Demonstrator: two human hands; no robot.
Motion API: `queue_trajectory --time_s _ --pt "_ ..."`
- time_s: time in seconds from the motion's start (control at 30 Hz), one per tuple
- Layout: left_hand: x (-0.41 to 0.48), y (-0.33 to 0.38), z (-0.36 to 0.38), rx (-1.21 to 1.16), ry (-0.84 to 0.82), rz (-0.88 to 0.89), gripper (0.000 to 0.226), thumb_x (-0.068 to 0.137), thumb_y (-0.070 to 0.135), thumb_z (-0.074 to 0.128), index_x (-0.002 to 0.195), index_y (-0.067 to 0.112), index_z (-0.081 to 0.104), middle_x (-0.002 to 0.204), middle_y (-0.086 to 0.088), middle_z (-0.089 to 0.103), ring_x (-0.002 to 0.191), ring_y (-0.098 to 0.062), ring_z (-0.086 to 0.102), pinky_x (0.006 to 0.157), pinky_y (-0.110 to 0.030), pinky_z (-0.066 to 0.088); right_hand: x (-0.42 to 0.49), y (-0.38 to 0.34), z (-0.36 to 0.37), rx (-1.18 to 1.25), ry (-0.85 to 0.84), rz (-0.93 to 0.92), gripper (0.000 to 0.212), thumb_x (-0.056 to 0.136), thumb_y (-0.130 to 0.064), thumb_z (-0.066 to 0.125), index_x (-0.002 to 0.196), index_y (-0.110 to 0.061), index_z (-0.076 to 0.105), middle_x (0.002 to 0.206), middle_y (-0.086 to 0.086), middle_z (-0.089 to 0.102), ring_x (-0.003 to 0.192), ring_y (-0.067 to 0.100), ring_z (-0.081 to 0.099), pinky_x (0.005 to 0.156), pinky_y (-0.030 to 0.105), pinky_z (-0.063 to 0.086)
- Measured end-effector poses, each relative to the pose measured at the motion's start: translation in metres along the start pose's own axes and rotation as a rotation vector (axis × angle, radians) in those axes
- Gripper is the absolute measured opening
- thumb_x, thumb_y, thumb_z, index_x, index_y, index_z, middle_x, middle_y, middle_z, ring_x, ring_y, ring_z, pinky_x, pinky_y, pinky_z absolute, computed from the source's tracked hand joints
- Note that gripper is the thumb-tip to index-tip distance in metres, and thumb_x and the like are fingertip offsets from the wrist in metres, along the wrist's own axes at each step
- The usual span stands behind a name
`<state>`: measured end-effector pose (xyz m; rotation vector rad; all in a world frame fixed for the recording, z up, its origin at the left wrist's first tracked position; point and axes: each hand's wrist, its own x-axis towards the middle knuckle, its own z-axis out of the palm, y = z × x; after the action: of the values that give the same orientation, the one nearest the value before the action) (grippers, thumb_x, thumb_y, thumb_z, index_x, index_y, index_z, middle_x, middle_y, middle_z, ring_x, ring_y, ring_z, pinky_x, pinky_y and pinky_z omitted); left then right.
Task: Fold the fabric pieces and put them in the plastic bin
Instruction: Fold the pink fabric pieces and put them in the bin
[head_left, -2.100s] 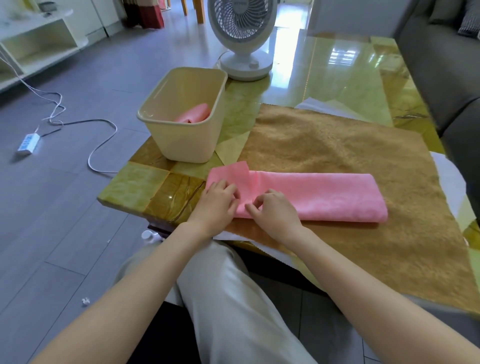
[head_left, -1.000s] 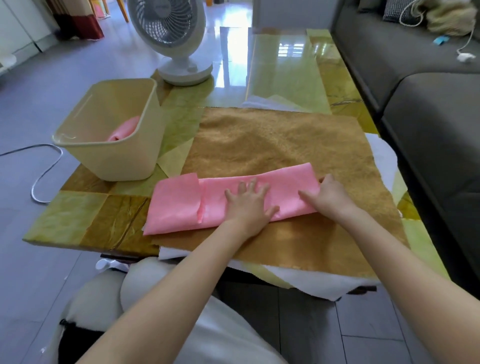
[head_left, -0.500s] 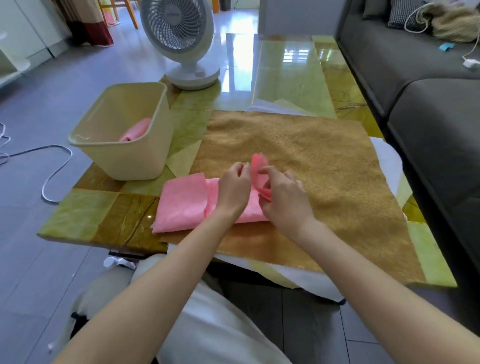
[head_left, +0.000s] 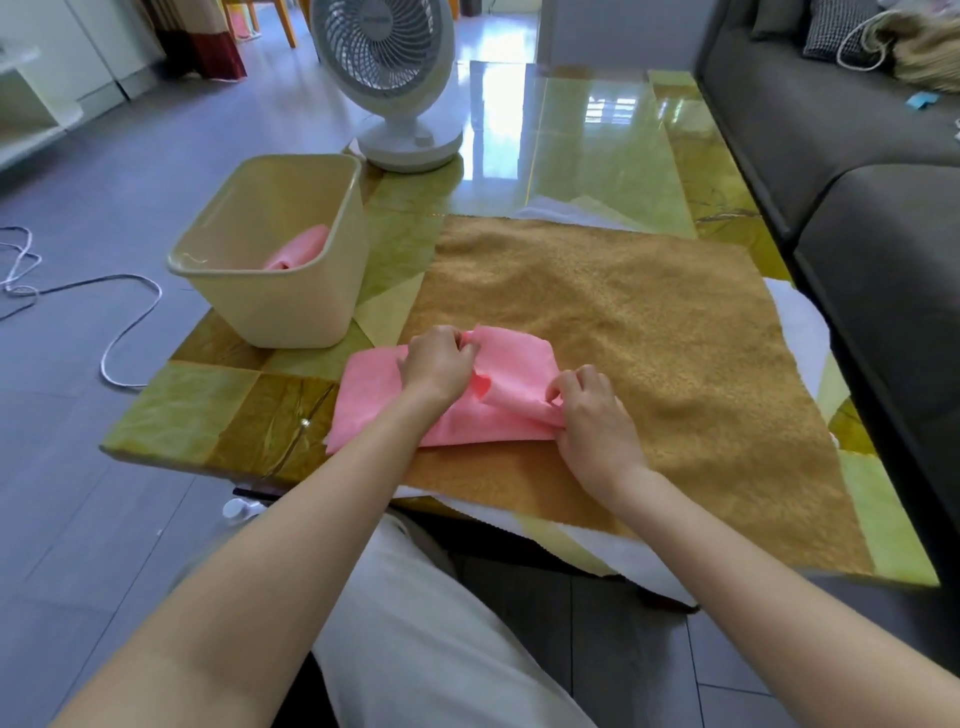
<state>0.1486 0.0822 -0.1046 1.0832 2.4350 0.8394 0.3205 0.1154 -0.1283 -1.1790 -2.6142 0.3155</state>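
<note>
Head view puts the pink cloth (head_left: 514, 374) right between my two hands, lying across the near left corner of the brown fuzzy mat (head_left: 623, 322) with its left end spilling onto the green tabletop (head_left: 176, 410). My left hand (head_left: 438, 364) is curled tight on the far edge of the flap I am bringing over, and my right hand (head_left: 592, 415) pinches the near right corner of the same flap, so both are closed on the cloth, neither one flat or spread. I judge this to be the middle of a fold: the right part is doubled over toward the left, yet the flap sits puffed and uneven, and a single layer sticks out past my left wrist. The next move, as I see it, calls for laying the flap down square with the edges beneath, pressing it flat, then lifting the bundle. The plastic bin (head_left: 283, 306) stands beyond my left hand and a little to the left of it, near but not touching the cloth, with a folded pink piece (head_left: 298, 249) already leaning inside against its right wall. A white fan (head_left: 387, 78) stands farther off, well beyond the bin.
</note>
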Motion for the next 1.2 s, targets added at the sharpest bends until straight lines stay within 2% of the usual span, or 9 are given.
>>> queue_trajectory --time_s 0.23,0.4,0.57,0.67,0.77,0.83,1.03,1.13,1.2 --pt "0.005 -0.012 0.008 0.204 -0.015 0.013 0.03 0.097 0.024 0.046 0.108 0.002 0.065 0.125 -0.022 0.046 0.124 -0.035 0.037 0.103 -0.04 0.035 -0.004 0.002 0.007 -0.063 -0.042 -0.217 0.043 0.064 0.017 0.062 0.099 -0.006 0.067 0.098 0.012 0.06 0.088 0.032 0.059 0.072 0.045 0.054" --pt "0.006 -0.013 0.01 0.128 0.009 0.024 0.033 0.09 0.003 0.05 0.122 0.007 0.047 0.13 -0.016 0.038 0.122 -0.031 0.039 0.098 -0.038 0.042 -0.005 -0.007 -0.005 -0.02 -0.218 -0.318 0.054 0.077 0.005 0.048 0.129 -0.009 0.053 0.142 0.013 0.043 0.132 0.03 0.04 0.106 0.04 0.034" --pt "-0.004 -0.003 0.0 -0.249 0.116 0.097 0.038 0.095 0.013 0.045 0.131 0.003 0.034 0.13 -0.018 0.041 0.119 -0.028 0.044 0.1 -0.035 0.04 -0.008 -0.03 -0.002 0.045 -0.243 -0.288 0.043 0.094 -0.017 0.044 0.138 -0.015 0.043 0.151 0.005 0.033 0.137 0.021 0.035 0.105 0.033 0.036" --pt "-0.017 -0.011 -0.011 -0.315 0.223 0.093 0.027 0.096 0.012 0.039 0.122 0.003 0.04 0.12 -0.016 0.048 0.11 -0.026 0.049 0.088 -0.026 0.038 -0.004 -0.044 0.009 0.017 -0.144 -0.227 0.03 0.094 -0.012 0.048 0.122 -0.009 0.056 0.132 0.01 0.052 0.12 0.029 0.049 0.093 0.037 0.043" --pt "-0.025 -0.036 -0.017 0.004 0.235 0.11 0.023 0.096 0.013 0.038 0.114 0.004 0.05 0.118 -0.013 0.052 0.111 -0.026 0.046 0.09 -0.029 0.036 0.005 -0.052 0.018 -0.045 0.016 -0.204 0.011 0.08 -0.001 0.062 0.089 -0.004 0.067 0.09 0.012 0.064 0.085 0.031 0.06 0.072 0.037 0.049" --pt "-0.03 -0.051 -0.014 0.196 0.141 0.093 0.028 0.096 0.013 0.037 0.118 0.006 0.052 0.123 -0.012 0.051 0.117 -0.026 0.042 0.097 -0.035 0.035 0.008 -0.055 0.018 -0.053 0.06 -0.187 0.008 0.078 -0.001 0.065 0.084 -0.005 0.069 0.084 0.01 0.064 0.08 0.029 0.06 0.069 0.036 0.049" --pt "-0.047 -0.067 -0.001 0.335 0.078 0.107 0.029 0.099 0.021 0.036 0.123 0.012 0.05 0.125 -0.009 0.048 0.115 -0.025 0.042 0.094 -0.035 0.036 0.003 -0.064 0.025 -0.047 -0.015 -0.235 0.023 0.088 -0.008 0.056 0.107 -0.01 0.069 0.113 0.006 0.067 0.101 0.028 0.06 0.079 0.034 0.049" --pt "-0.047 -0.067 -0.003 0.228 0.086 0.118 0.03 0.099 0.019 0.036 0.124 0.009 0.048 0.125 -0.01 0.051 0.116 -0.025 0.043 0.097 -0.037 0.038 -0.003 -0.064 0.03 -0.071 -0.119 -0.303 0.03 0.092 -0.008 0.053 0.121 -0.004 0.061 0.128 0.013 0.059 0.117 0.031 0.055 0.096 0.036 0.045" --pt "-0.046 -0.067 -0.009 0.093 0.093 0.128 0.029 0.098 0.013 0.037 0.123 0.007 0.049 0.124 -0.01 0.052 0.116 -0.023 0.045 0.098 -0.035 0.038 -0.007 -0.065 0.029 -0.043 -0.176 -0.321 0.043 0.097 -0.015 0.046 0.138 -0.004 0.042 0.145 0.014 0.043 0.136 0.027 0.038 0.112 0.034 0.029"
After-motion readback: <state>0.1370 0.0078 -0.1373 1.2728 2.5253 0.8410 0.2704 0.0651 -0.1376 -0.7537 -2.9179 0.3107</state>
